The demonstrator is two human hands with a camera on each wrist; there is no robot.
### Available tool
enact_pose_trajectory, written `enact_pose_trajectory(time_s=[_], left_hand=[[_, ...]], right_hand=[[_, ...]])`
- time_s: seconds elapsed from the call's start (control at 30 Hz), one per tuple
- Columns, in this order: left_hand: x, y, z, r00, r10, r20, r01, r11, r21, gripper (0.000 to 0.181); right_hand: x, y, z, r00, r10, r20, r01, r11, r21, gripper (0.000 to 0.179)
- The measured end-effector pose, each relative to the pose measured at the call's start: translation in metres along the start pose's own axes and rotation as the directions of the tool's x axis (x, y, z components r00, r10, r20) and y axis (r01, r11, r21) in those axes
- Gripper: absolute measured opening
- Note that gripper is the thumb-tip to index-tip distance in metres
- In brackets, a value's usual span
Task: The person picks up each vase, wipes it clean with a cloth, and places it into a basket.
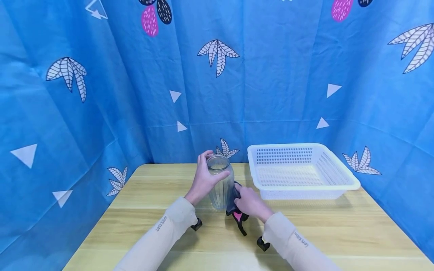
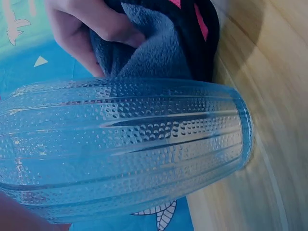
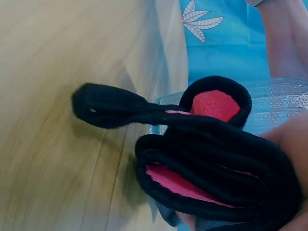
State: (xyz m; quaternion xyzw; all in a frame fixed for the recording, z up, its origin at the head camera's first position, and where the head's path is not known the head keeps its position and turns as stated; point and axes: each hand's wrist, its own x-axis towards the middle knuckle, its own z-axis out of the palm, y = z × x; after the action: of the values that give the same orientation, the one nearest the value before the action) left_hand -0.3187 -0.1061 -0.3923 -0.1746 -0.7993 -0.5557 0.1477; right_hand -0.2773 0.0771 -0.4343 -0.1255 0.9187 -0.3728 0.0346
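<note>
in the head view, a person's left hand (image 1: 205,177) is gripping a clear glass jar (image 1: 223,192) near its rim, thumb and fingers spreading around the upper wall, while the jar is standing roughly upright over the wooden surface (image 1: 152,199). the right hand (image 1: 251,201) is holding a bunched dark cloth (image 1: 232,205) against the jar's right side, with a pink patch and a black strip hanging below. a white basket (image 1: 306,187) is resting on the surface, behind and to the right of the hands, and a blue curtain (image 1: 274,75) with leaf and triangle prints is hanging behind everything. in the left wrist view, the jar's ribbed, dimpled wall is stretching sideways across the frame, and the right hand's fingers are pressing into the cloth's fuzzy grey-blue side just beside the glass. in the right wrist view, the cloth is folding over itself in thick black-edged layers, its pink-red side showing between them; a black loop (image 3: 109,107) is sticking out above the surface, and the jar is showing partly behind the cloth.
</note>
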Motion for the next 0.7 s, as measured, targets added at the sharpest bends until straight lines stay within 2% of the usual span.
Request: enact_pose_trajectory(time_s=[0.17,0.3,0.57,0.7], left_hand=[[-0.001,0.002,-0.001,1.0,0.015,-0.014,-0.014,0.999,0.038,0.091],[-0.003,0.003,-0.001,0.999,0.037,-0.031,-0.036,0.999,0.039,0.091],[-0.003,0.006,-0.003,0.999,0.034,-0.014,-0.033,0.999,0.023,0.086],[-0.002,0.007,-0.004,1.0,0.023,0.002,-0.023,1.0,0.016,0.084]], right_hand=[[-0.001,-0.004,-0.007,0.999,0.003,-0.045,0.0,0.997,0.075,0.065],[-0.004,-0.01,-0.017,0.991,-0.04,-0.126,0.05,0.996,0.077,0.063],[-0.013,-0.03,-0.037,0.963,-0.062,-0.261,0.083,0.994,0.068,0.063],[-0.016,-0.042,-0.043,0.941,-0.116,-0.319,0.13,0.991,0.023,0.062]])
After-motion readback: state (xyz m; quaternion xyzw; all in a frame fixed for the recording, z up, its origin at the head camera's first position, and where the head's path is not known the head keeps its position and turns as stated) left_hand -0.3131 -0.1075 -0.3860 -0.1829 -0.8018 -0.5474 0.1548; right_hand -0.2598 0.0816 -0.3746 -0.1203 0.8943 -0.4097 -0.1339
